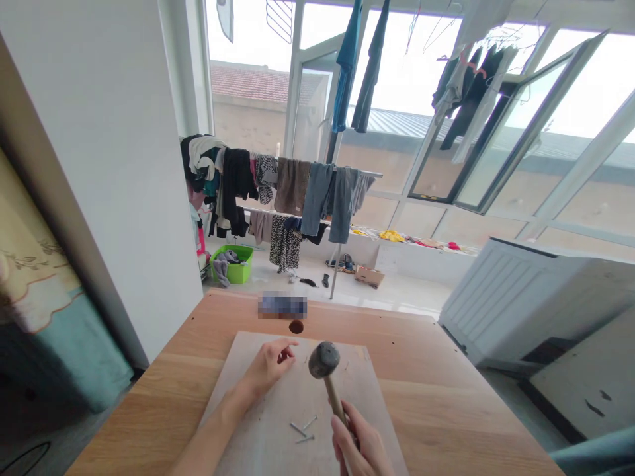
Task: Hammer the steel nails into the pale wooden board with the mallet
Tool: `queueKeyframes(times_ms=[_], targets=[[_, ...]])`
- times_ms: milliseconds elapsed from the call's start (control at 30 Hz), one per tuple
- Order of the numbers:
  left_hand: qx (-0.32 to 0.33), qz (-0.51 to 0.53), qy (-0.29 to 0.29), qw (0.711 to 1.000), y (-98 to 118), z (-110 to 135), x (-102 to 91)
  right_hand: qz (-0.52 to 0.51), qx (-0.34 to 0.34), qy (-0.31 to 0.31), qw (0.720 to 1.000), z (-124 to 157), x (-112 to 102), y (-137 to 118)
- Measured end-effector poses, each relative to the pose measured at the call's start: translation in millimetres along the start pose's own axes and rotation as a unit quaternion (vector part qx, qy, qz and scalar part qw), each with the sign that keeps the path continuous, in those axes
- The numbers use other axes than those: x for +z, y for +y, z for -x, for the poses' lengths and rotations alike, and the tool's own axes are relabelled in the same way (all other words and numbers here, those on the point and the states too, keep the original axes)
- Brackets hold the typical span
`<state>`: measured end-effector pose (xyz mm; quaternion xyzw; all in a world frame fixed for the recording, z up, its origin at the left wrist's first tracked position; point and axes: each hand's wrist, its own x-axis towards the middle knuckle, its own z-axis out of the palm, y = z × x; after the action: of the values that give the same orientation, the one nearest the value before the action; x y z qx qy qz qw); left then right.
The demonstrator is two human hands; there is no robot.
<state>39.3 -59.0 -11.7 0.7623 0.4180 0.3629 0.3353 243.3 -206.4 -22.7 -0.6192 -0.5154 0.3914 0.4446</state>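
My right hand (360, 436) is wrapped round the wooden handle of a mallet (324, 361) with a dark, rounded head, raised over a pale board (248, 410). My left hand (275, 362) is over the far left part of the board, index finger stretched out and the other fingers loosely curled, with nothing visible in them. Just right of its fingertips a thin nail (306, 359) appears to stand in the board, partly beside the mallet head. Another thin nail (347, 365) stands farther right. Three loose nails (299, 430) lie on the board between my forearms.
The board rests on a wooden table (426, 396) with a round hole (296, 326) near its far edge. A blurred bluish object (282, 305) sits behind the hole. Beyond are a clothes rack (357, 173) with laundry, a green basket (232, 264) and a white appliance (491, 291).
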Motion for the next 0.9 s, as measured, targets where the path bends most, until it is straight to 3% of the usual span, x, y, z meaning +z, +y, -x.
queueKeyframes(times_ms=[167,300,667,767,900], targets=[[0.017,0.007,0.013,1.000,5.2,0.0,1.4,-0.011,0.019,-0.081,0.996,-15.3,26.6,-43.1],[0.038,0.007,0.006,0.999,5.9,-0.2,-1.0,-0.005,0.049,-0.111,0.993,-17.5,37.0,-56.2],[0.035,-0.004,-0.018,0.999,8.5,0.6,-4.2,-0.015,0.015,-0.076,0.997,-20.5,44.7,-30.5],[0.020,-0.006,-0.024,0.999,10.9,1.6,-5.0,-0.013,0.015,-0.069,0.997,-18.0,34.5,-23.0],[0.031,-0.077,-0.031,0.996,28.7,21.7,-7.9,0.012,-0.002,-0.039,0.999,-1.1,3.1,1.4]])
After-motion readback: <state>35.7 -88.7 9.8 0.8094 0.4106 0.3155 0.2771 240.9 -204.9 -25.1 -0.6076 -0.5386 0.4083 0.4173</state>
